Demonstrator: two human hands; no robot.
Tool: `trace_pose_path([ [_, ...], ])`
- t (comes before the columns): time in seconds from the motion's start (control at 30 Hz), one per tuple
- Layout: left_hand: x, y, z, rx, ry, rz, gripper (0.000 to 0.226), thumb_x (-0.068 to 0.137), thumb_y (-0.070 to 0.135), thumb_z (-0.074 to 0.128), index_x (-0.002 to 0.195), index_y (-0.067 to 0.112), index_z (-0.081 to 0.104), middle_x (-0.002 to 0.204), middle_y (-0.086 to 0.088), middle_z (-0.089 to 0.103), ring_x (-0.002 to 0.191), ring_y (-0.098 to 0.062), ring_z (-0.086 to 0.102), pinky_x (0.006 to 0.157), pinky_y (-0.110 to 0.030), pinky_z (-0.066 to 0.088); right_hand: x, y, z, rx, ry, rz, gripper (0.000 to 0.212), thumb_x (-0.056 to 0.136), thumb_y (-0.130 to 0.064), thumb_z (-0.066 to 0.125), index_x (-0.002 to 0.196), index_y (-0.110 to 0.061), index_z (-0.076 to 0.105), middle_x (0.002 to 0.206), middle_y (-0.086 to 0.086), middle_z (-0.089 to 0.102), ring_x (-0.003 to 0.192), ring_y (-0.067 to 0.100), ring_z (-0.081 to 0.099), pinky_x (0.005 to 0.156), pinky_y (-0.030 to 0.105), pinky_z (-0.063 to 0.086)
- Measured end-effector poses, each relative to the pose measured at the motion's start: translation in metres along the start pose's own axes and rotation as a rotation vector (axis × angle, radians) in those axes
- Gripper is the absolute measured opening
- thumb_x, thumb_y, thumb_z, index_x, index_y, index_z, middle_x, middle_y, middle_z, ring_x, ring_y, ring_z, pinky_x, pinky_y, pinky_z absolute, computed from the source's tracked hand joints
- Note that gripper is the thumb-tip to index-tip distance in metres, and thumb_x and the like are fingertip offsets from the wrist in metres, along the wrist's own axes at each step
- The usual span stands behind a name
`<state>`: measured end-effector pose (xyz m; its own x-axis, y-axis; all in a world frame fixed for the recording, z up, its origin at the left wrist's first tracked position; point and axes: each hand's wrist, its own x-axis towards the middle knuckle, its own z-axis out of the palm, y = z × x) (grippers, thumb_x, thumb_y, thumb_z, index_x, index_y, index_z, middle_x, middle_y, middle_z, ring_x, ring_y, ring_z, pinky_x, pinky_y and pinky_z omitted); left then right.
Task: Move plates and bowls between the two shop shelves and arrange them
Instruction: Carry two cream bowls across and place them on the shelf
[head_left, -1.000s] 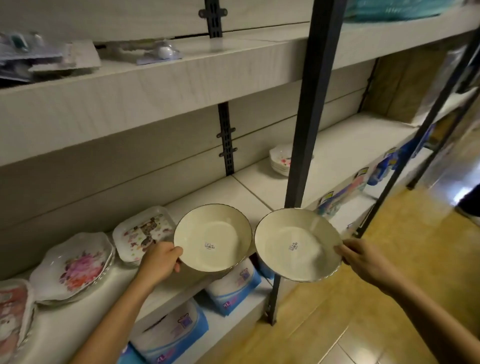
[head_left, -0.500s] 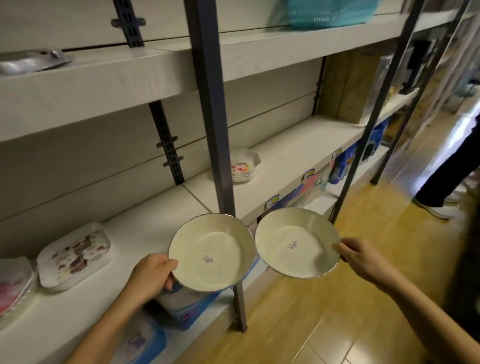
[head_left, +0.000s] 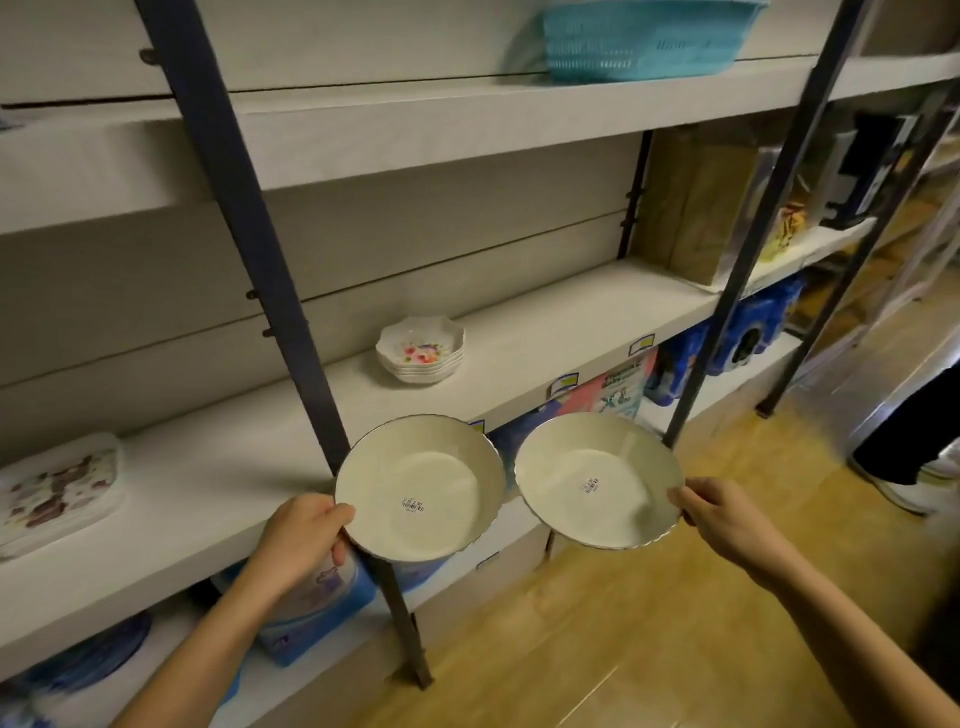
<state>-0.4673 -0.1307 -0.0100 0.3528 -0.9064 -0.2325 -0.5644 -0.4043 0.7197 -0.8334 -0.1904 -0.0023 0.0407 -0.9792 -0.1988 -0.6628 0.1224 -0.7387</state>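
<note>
Several pale shelves (head_left: 545, 332), wooden floor (head_left: 649, 623)

Teal basket (head_left: 644, 47) top R; brown pkgs (head_left: 696, 208) mid R; blue packs (head_left: 769, 317) low, above wood floor (head_left: 623, 623); shoe (head_left: 898, 491) far R.

No legible text: sticker (head_left: 412, 505) in each bowl (head_left: 431, 457), shelf tags (head_left: 564, 385) blurred.

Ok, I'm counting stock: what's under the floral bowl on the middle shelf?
Under the floral bowl sit more bowls of the same shape, nested on the shelf. Only their rims show; their insides are covered.
</note>
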Motion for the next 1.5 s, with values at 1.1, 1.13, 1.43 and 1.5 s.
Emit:
trace_pose_path([
  [1.1, 0.192, 0.116, 0.072, -0.135, 0.299, -0.245, 0.042, 0.092, 0.014, 0.049, 0.052, 0.007, 0.059, 0.037, 0.0, 0.055, 0.052, -0.019, 0.047, 0.059, -0.028, 0.036, 0.393, -0.025, -0.004, -0.19, -0.132, -0.164, 0.04, 0.091, -0.017, 0.044, 0.052, -0.015, 0.04, 0.068, 0.012, 0.052, 0.068, 0.027, 0.045, 0.057, 0.032, 0.03],
  [1.13, 0.196, 0.118, 0.075, -0.139, 0.32, -0.254, 0.043, 0.092, 0.015, 0.049, 0.052, 0.007, 0.06, 0.04, 0.0, 0.057, 0.055, -0.021, 0.049, 0.061, -0.028, 0.036, 0.404, -0.028, 0.001, -0.198, -0.148, -0.173, 0.04, 0.091, -0.017, 0.044, 0.052, -0.015, 0.04, 0.071, 0.013, 0.053, 0.07, 0.028, 0.046, 0.06, 0.031, 0.031],
  [1.43, 0.22, 0.132, 0.1, -0.162, 0.433, -0.377, 0.048, 0.091, 0.011, 0.049, 0.044, 0.007, 0.056, 0.034, 0.002, 0.052, 0.048, -0.02, 0.046, 0.058, -0.028, 0.039, 0.478, -0.047, 0.035, -0.295, -0.347, -0.201, 0.031, 0.096, -0.022, 0.038, 0.092, -0.003, 0.063, 0.097, 0.02, 0.064, 0.086, 0.032, 0.054, 0.072, 0.028, 0.034],
  [1.5, 0.224, 0.134, 0.107, -0.163, 0.439, -0.378, 0.048, 0.092, 0.013, 0.048, 0.046, 0.006, 0.056, 0.038, 0.0, 0.053, 0.047, -0.019, 0.046, 0.057, -0.028, 0.039, 0.488, -0.05, 0.039, -0.324, -0.377, -0.213, 0.037, 0.097, -0.024, 0.037, 0.105, -0.002, 0.064, 0.109, 0.02, 0.066, 0.1, 0.035, 0.059, 0.076, 0.031, 0.04],
])
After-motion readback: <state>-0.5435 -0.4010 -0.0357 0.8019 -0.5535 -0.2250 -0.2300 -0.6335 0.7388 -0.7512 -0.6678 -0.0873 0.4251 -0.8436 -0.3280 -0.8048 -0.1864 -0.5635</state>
